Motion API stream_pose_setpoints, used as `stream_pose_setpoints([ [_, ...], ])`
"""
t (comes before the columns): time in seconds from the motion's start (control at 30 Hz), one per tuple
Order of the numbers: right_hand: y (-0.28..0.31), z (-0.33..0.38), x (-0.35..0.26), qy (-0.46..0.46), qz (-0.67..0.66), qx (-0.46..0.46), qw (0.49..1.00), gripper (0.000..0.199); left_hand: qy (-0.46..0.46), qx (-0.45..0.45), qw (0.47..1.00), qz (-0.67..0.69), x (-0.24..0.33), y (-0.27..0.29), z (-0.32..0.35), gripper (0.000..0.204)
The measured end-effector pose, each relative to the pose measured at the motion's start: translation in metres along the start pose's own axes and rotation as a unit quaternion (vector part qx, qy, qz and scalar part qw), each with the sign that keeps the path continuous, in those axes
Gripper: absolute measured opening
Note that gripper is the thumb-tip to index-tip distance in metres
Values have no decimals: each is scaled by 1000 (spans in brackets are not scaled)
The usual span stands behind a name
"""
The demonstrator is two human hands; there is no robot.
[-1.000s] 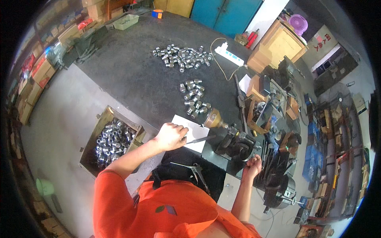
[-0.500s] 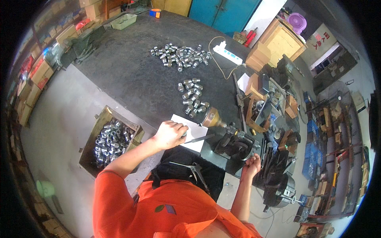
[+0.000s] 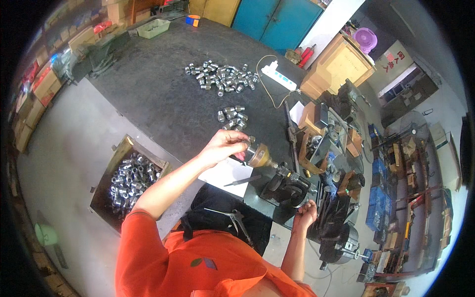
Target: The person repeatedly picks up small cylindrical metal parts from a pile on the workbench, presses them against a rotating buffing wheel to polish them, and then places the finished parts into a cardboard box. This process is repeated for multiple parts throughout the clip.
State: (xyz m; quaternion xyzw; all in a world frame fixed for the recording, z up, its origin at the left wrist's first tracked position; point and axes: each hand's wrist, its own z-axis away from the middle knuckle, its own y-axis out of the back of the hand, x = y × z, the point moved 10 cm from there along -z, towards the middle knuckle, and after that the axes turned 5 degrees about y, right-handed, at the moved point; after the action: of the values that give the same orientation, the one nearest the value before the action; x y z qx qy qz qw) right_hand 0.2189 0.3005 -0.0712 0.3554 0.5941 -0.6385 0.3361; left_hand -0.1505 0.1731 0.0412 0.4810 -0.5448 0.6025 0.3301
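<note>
My left hand (image 3: 225, 147) is closed on a shiny metal fitting (image 3: 251, 149), which it holds at the mouth of a brass-coloured cup-shaped head (image 3: 260, 156). That head sits on the left end of a dark bench device (image 3: 284, 190). At the device's other end my right hand (image 3: 305, 213) is closed, its fingers curled by a small part I cannot make out. Below the left hand lies a white sheet (image 3: 225, 171) with a dark flat file-like tool (image 3: 242, 181) on it. A small group of hex fittings (image 3: 232, 117) lies just beyond, partly hidden by my hand.
A bigger pile of fittings (image 3: 220, 76) lies farther back on the dark table (image 3: 148, 74). Left of the table stands a wooden crate (image 3: 123, 148) of fittings. A power strip (image 3: 279, 78), a long metal bar (image 3: 291, 131) and a parts tray (image 3: 319, 143) are to the right.
My left hand has moved up and right from over the white sheet to the brass-coloured head, bringing the fitting to it. My right hand stays at the device's right end.
</note>
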Motion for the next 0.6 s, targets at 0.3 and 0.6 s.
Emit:
stream_pose_setpoints([
  [0.3, 0, 11, -10, 14, 18, -4, 1000, 13, 26, -57, 998, -23, -2, -4, -7, 20],
  [0.6, -38, 31, -64, 39, 53, -95, 993, 20, 37, -84, 996, -4, -6, -5, -7, 22],
])
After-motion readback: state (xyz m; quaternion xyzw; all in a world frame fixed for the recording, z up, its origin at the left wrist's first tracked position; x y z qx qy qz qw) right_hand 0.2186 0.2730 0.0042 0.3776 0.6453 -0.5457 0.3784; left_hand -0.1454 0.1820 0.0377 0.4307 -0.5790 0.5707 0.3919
